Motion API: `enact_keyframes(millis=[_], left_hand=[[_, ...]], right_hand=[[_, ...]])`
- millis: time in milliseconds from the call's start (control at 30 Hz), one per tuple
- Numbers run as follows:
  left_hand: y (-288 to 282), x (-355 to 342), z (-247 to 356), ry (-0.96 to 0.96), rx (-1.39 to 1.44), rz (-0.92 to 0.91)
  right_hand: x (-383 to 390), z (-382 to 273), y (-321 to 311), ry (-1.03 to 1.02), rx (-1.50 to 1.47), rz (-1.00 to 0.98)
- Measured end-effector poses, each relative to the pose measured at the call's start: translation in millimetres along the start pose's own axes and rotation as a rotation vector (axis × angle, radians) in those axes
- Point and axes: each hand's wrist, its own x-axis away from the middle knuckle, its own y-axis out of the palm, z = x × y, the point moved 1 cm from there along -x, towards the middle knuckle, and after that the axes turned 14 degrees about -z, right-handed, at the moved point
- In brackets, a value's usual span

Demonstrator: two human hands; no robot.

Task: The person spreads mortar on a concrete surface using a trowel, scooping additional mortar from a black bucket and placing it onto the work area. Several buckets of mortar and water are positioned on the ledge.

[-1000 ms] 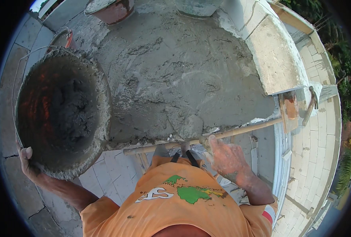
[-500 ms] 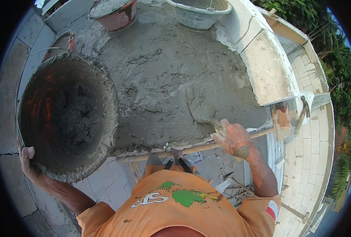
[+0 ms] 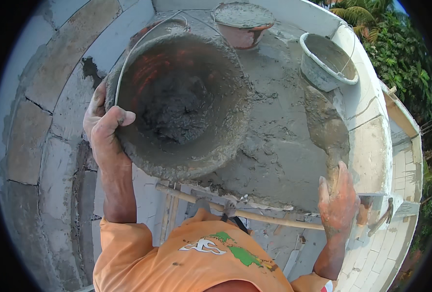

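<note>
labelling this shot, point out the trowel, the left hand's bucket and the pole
Trowel (image 3: 327, 119), head view: on its mortar-coated blade.
Bucket (image 3: 182, 171), head view: on its near rim.
Pole (image 3: 274, 220), head view: right of its middle.

Bright outdoor daylight, shadows mostly soft. Pale block parapet (image 3: 370, 151), right of frame, brightest. Mortar bucket (image 3: 203, 146), upper centre-left: dim interior, reddish glow along upper inner wall. Wet mortar (image 3: 269, 168) dull grey, faint sheen. Fisheye bends straight edges toward rim; black in all 4 corners, bluish fringe at left. Centre fairly crisp; foliage (image 3: 396, 63), upper right, softer.
</note>
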Motion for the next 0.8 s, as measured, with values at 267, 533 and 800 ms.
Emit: enact_keyframes(millis=[267,533,800], left_hand=[[27.7,-3.4,-6.9,0.072,0.079,-0.046],[40.7,-1.8,-20.9,0.065,-0.046,-0.11],[50.0,8.0,-29.9,0.068,0.003,-0.214]], right_hand=[[-49.2,39.4,57.1,0.005,0.448,0.028],[-75.4,-43.7,-16.7,-0.145,0.295,0.089],[-159.9,-133.9,0.0,-0.4,0.521,0.162]])
